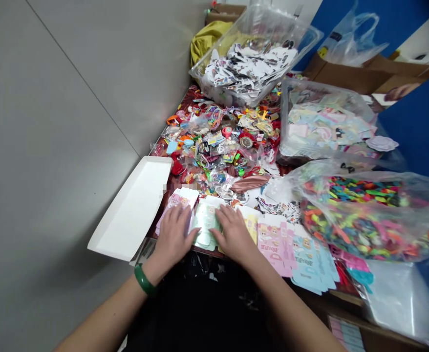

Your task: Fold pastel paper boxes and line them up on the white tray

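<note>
2 forearms (106,308) | 1 green bangle (144,280) | left hand (173,235), right hand (235,233): spread on cartons (206,220), 5 colours

Lilac flat cartons (181,199): stacked, printed with cartoon figures, lying at the table's near edge, under the left hand (172,234). Pale green flat cartons (204,221): same format, just right of the lilac, lying flat between the hands, layers slightly offset (print partly legible only); right hand (234,232) over their right edge. Yellow flat cartons (251,224): further right, partly covered by that hand.
</note>
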